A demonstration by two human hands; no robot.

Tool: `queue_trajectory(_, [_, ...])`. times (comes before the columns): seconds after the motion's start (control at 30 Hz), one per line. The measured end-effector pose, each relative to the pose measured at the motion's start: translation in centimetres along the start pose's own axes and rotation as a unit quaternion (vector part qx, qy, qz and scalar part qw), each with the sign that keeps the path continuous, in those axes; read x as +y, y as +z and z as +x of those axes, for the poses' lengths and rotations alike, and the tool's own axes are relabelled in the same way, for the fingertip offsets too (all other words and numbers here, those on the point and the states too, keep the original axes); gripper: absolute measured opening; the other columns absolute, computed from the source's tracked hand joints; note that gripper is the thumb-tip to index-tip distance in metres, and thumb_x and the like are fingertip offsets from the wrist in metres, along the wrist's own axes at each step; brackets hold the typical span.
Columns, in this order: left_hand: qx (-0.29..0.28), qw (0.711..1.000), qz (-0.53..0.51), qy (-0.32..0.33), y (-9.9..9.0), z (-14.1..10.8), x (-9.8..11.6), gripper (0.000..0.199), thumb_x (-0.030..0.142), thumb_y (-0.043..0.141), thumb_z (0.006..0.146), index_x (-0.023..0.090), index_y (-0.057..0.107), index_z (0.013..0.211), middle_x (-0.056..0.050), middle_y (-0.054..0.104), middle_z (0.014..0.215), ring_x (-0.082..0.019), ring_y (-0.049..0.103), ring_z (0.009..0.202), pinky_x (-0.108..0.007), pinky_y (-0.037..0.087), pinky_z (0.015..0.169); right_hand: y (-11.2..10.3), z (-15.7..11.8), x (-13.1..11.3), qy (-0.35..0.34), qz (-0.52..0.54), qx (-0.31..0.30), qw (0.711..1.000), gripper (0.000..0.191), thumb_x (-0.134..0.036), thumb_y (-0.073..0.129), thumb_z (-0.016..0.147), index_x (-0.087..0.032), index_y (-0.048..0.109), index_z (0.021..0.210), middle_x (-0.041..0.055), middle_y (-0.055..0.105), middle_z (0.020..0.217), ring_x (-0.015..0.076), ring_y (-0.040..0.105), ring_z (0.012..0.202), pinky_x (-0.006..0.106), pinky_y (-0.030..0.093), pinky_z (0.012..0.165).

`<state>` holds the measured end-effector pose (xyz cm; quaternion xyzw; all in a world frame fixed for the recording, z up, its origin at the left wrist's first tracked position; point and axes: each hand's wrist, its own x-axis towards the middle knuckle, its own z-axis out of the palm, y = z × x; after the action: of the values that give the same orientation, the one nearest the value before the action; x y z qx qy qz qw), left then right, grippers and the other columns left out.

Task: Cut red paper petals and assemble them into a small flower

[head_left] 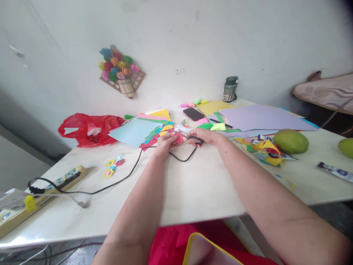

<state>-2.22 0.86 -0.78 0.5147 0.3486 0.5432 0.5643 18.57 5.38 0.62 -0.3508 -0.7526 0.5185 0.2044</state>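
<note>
My left hand [164, 144] pinches a small piece of red paper [179, 138] over the middle of the table. In my right hand [205, 136] is a pair of scissors [196, 139] with dark handles, its blades pointing left toward the red paper. Whether the blades touch the paper I cannot tell. Cut strips of coloured paper [154, 135] lie just beyond my left hand, beside a light blue sheet [129, 130]. Several small paper flowers [110, 163] in yellow, red and blue rest on the table to the left.
A black cord [132, 171] crosses the table to a power strip [66, 180]. At the back are a red plastic bag [91, 129], a phone [193, 114] and a tumbler [230, 89]. Lilac sheets [261, 116], paper scraps [267, 150] and a green fruit [291, 141] lie right.
</note>
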Motion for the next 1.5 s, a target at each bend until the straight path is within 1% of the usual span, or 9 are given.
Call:
queue_trajectory(0.27, [0.022, 1.000, 0.013, -0.003, 0.0, 0.0, -0.1, 0.034, 0.038, 0.082, 0.057, 0.014, 0.063, 0.070, -0.001, 0.064, 0.065, -0.014, 0.062, 0.059, -0.030, 0.054, 0.064, 0.4, -0.9, -1.3, -0.002, -0.009, 0.017, 1.000, 0.028, -0.036, 0.076, 0.066, -0.015, 0.058, 0.071, -0.0018, 0.056, 0.049, 0.0076, 0.047, 0.040, 0.019, 0.032, 0.038])
queue_trajectory(0.4, [0.033, 0.999, 0.012, -0.004, 0.2, 0.0, 0.1, 0.035, 0.035, 0.083, 0.053, 0.014, 0.060, 0.069, -0.001, 0.066, 0.068, -0.015, 0.064, 0.057, -0.029, 0.054, 0.061, 0.4, -1.3, -1.8, 0.005, -0.008, 0.049, 0.999, 0.029, -0.035, 0.079, 0.064, -0.015, 0.059, 0.070, -0.0021, 0.056, 0.049, 0.0070, 0.046, 0.040, 0.019, 0.030, 0.037])
queue_trajectory(0.5, [0.034, 0.999, 0.011, 0.000, 0.3, 0.0, 0.1, 0.034, 0.033, 0.083, 0.053, 0.015, 0.058, 0.068, 0.000, 0.065, 0.067, -0.013, 0.062, 0.056, -0.028, 0.054, 0.060, 0.4, -1.7, -2.2, 0.016, 0.009, 0.082, 0.996, 0.029, -0.030, 0.081, 0.061, -0.015, 0.060, 0.074, -0.0025, 0.056, 0.051, 0.0067, 0.047, 0.041, 0.018, 0.029, 0.037])
queue_trajectory(0.6, [0.030, 0.999, 0.011, 0.007, 0.3, 0.0, 0.1, 0.032, 0.030, 0.082, 0.055, 0.015, 0.057, 0.067, 0.001, 0.064, 0.065, -0.010, 0.059, 0.053, -0.025, 0.052, 0.057, 0.6, -1.9, -2.5, 0.020, 0.052, 0.107, 0.993, 0.030, -0.024, 0.081, 0.061, -0.016, 0.059, 0.079, -0.0029, 0.059, 0.053, 0.0071, 0.049, 0.043, 0.018, 0.035, 0.040])
queue_trajectory(0.7, [0.021, 1.000, 0.011, 0.001, 0.4, -0.1, 0.2, 0.030, 0.029, 0.082, 0.056, 0.015, 0.057, 0.066, 0.002, 0.063, 0.063, -0.009, 0.057, 0.052, -0.024, 0.050, 0.057, 0.7, -1.5, -2.4, -0.001, 0.095, 0.130, 0.987, 0.030, -0.017, 0.079, 0.061, -0.016, 0.057, 0.081, -0.0025, 0.063, 0.059, 0.0081, 0.054, 0.048, 0.018, 0.041, 0.046])
queue_trajectory(0.8, [0.011, 1.000, 0.008, -0.006, 0.6, -0.2, 0.3, 0.031, 0.029, 0.083, 0.055, 0.015, 0.058, 0.066, 0.002, 0.062, 0.062, -0.010, 0.057, 0.053, -0.026, 0.051, 0.061, 0.9, -1.1, -2.2, -0.032, 0.122, 0.162, 0.979, 0.032, -0.010, 0.078, 0.059, -0.016, 0.057, 0.082, -0.0041, 0.061, 0.059, 0.0087, 0.057, 0.052, 0.019, 0.044, 0.052])
queue_trajectory(1.0, [-0.007, 1.000, 0.016, -0.024, 0.7, -0.2, 0.3, 0.032, 0.033, 0.084, 0.054, 0.015, 0.061, 0.067, 0.000, 0.062, 0.062, -0.010, 0.055, 0.052, -0.031, 0.052, 0.064, 1.6, -0.8, -3.0, -0.070, 0.147, 0.197, 0.967, 0.034, -0.008, 0.078, 0.057, -0.016, 0.058, 0.083, -0.0047, 0.060, 0.060, 0.0090, 0.058, 0.053, 0.019, 0.045, 0.052])
queue_trajectory(1.33, [-0.020, 0.998, 0.046, -0.027, 0.3, 0.2, -0.1, 0.031, 0.035, 0.082, 0.058, 0.014, 0.063, 0.071, -0.002, 0.065, 0.069, -0.015, 0.062, 0.061, -0.031, 0.052, 0.064, 2.3, -0.7, -3.6, -0.061, 0.127, 0.209, 0.968, 0.028, -0.006, 0.072, 0.060, -0.016, 0.057, 0.081, -0.0064, 0.056, 0.053, 0.0074, 0.052, 0.048, 0.018, 0.039, 0.046])
queue_trajectory(1.5, [-0.029, 0.998, 0.043, -0.023, 0.4, 0.1, -0.1, 0.032, 0.036, 0.082, 0.058, 0.014, 0.063, 0.070, -0.005, 0.069, 0.075, -0.016, 0.063, 0.065, -0.031, 0.053, 0.066, 2.5, -0.9, -4.4, -0.052, 0.127, 0.240, 0.961, 0.028, -0.003, 0.069, 0.058, -0.016, 0.057, 0.080, -0.0069, 0.056, 0.053, 0.0069, 0.052, 0.048, 0.018, 0.039, 0.046])
